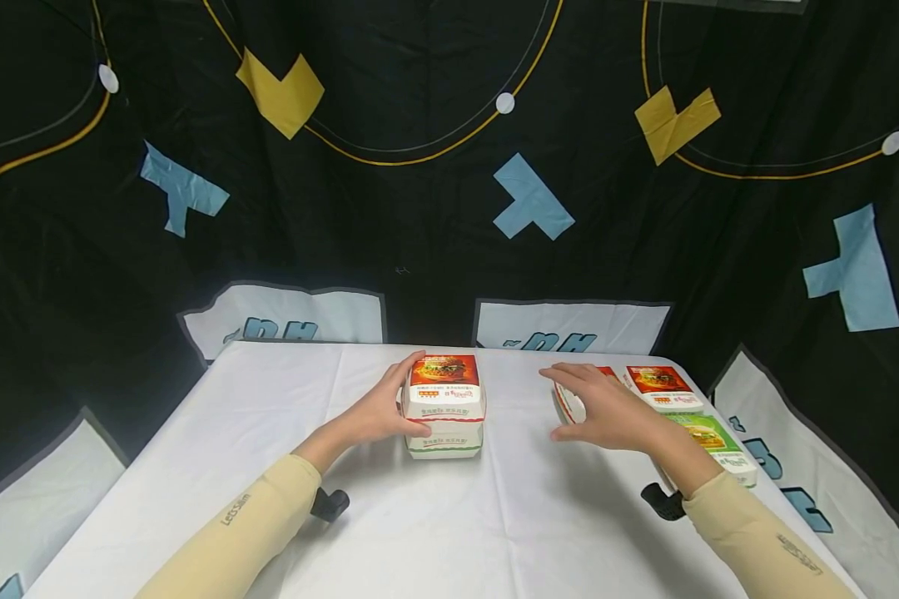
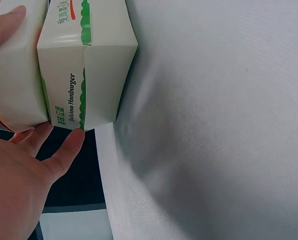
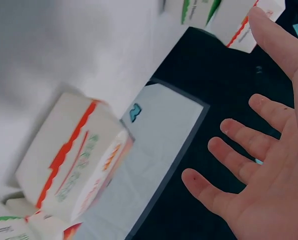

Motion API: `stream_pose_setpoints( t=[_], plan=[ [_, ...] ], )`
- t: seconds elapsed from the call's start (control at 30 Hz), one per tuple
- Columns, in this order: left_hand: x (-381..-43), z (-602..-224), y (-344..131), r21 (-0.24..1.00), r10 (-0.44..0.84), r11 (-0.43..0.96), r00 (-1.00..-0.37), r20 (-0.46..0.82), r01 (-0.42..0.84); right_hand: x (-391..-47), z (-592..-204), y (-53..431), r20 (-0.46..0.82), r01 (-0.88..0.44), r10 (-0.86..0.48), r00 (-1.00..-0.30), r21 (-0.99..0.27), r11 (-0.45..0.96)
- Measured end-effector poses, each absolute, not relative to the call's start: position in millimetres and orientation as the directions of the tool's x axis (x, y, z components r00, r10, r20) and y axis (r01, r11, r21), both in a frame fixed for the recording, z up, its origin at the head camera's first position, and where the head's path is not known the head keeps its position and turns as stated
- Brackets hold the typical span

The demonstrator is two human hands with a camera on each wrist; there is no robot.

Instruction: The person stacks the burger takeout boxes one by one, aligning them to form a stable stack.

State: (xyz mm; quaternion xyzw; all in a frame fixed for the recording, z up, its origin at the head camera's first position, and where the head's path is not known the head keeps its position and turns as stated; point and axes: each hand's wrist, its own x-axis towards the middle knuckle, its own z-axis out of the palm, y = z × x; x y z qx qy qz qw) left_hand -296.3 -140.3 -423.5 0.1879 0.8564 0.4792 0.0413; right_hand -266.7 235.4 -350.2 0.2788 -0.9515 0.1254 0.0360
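Two paper hamburger boxes stand stacked near the table's middle. The upper box has a red top with a burger picture; the lower box carries green trim, seen closer in the left wrist view. My left hand grips the stack from its left side, thumb at the near face and fingers round the far side. To the right, my right hand hovers with spread fingers and holds nothing. Partly hidden behind it is a red-trimmed hamburger box, which shows more fully in the right wrist view.
Right of my right hand sit another red-topped box and a green-topped box, near the right edge of the white-covered table. A black curtain with taped paper shapes hangs behind the table.
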Motion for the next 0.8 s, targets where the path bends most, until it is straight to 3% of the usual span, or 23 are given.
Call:
stream_pose_setpoints(
  t=[0.8],
  plan=[
    [-298, -423, -141, 0.844, 0.373, 0.455, -0.921, 0.11, 0.285, -252, -375, 305, 0.085, -0.419, -0.41, -0.908, -0.2, 0.886]
  ],
)
